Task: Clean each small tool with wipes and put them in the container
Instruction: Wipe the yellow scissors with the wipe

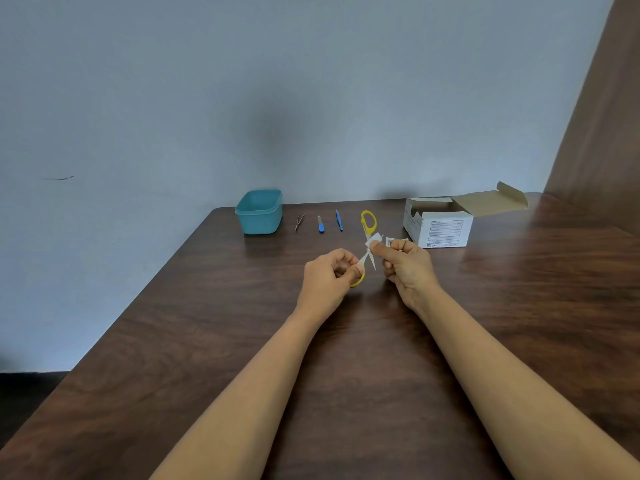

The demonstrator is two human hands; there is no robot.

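Note:
Small yellow-handled scissors are held spread open above the table. My left hand grips the lower handle loop. With thumb and forefinger, my right hand pinches a white wipe against the scissors just above the pivot. One bare blade points down between my hands. At the back stands a teal container. To its right lie in a row thin metal tweezers, a short blue-handled tool and a slim blue tool.
An open white cardboard box with its flap folded back stands at the back right. A torn wipe wrapper shows just behind my right hand. The dark wooden table ends at a grey wall; its left edge runs diagonally.

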